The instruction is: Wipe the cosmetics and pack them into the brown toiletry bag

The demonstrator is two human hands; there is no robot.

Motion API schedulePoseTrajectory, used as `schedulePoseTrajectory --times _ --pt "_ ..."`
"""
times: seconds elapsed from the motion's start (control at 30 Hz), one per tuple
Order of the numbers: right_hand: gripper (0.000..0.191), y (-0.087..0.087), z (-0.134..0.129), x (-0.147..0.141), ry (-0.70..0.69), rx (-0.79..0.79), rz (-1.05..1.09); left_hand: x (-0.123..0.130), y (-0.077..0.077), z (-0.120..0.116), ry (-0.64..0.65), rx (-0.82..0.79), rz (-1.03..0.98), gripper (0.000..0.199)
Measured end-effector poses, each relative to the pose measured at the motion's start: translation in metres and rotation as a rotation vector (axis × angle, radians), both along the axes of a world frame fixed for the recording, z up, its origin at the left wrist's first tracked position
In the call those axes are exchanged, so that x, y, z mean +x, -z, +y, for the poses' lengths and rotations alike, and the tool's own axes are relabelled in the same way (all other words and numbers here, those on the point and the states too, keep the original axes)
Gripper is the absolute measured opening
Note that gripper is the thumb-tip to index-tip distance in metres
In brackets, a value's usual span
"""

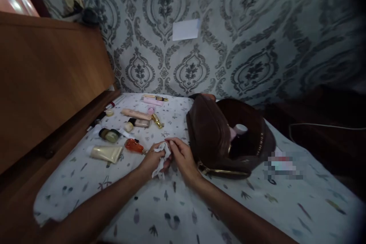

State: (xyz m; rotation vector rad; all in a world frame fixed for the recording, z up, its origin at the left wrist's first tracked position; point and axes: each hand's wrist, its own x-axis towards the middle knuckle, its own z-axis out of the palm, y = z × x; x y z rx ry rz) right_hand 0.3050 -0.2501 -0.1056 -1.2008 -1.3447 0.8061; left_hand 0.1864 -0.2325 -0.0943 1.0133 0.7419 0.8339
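A crumpled white tissue (160, 162) is bunched in my left hand (153, 157), whose fingers are closed round it. Right beside it, my right hand (180, 156) has thumb and fingers pinched together at the top edge of the tissue. Whatever sits between those fingertips is too small to make out. Just left of my hands lies an orange bottle (133, 145) with a gold neck. A cream-coloured tube (106, 153) lies further left. To the right stands a brown leather bag (206, 129), unzipped, with a white-capped item (240, 129) inside.
Several cosmetics lie on the patterned sheet (154, 213): a foundation bottle (141, 122), a gold tube (157, 120), a beige tube (136, 114) and a pink tube (152, 101). A wooden panel (54, 84) borders the left. The papered wall (191, 61) rises behind.
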Motion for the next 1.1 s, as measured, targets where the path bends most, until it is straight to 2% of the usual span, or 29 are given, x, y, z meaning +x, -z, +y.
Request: schedulePoseTrajectory --times 0.17,0.33,0.53,0.77,0.93,1.1 --pt "0.036 0.013 0.017 -0.011 0.040 -0.037 0.110 -0.005 -0.009 0.003 -0.029 0.103 -0.031 0.015" --pt "0.035 0.015 0.013 -0.003 0.018 -0.050 0.060 -0.008 -0.014 -0.001 0.007 0.172 -0.026 0.012" --pt "0.035 0.014 0.008 0.000 0.043 -0.037 0.027 -0.009 -0.011 -0.006 0.056 0.255 0.010 0.011" --pt "0.039 0.022 0.017 0.000 0.065 -0.034 0.083 -0.014 -0.002 -0.004 0.110 0.275 0.039 0.016" --pt "0.043 0.023 0.044 0.002 0.103 -0.034 -0.009 -0.008 0.005 0.001 0.016 0.187 0.031 0.007" --pt "0.041 0.022 0.089 -0.001 0.135 -0.039 -0.198 -0.004 0.009 0.024 -0.056 0.023 0.048 0.013"
